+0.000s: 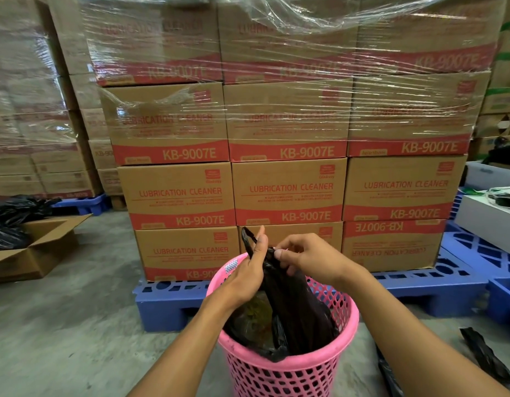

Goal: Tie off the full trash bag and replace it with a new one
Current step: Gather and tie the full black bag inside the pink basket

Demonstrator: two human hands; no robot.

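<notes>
A pink mesh trash basket [291, 368] stands on the concrete floor right in front of me. Inside it sits a full black trash bag [293, 305], its top gathered upward above the rim. My left hand [248, 270] grips one bag handle, whose loop sticks up past my fingers. My right hand [302, 259] pinches the other gathered handle next to it. Both hands meet above the far side of the basket. Some yellowish waste shows through the bag's opening.
Shrink-wrapped cartons [288, 190] on a blue pallet [167, 305] stand just behind the basket. An open cardboard box [42, 247] with black bags [10, 216] lies at the left. Folded black bags [482, 351] lie on the floor at the right. White boxes [488, 219] sit at far right.
</notes>
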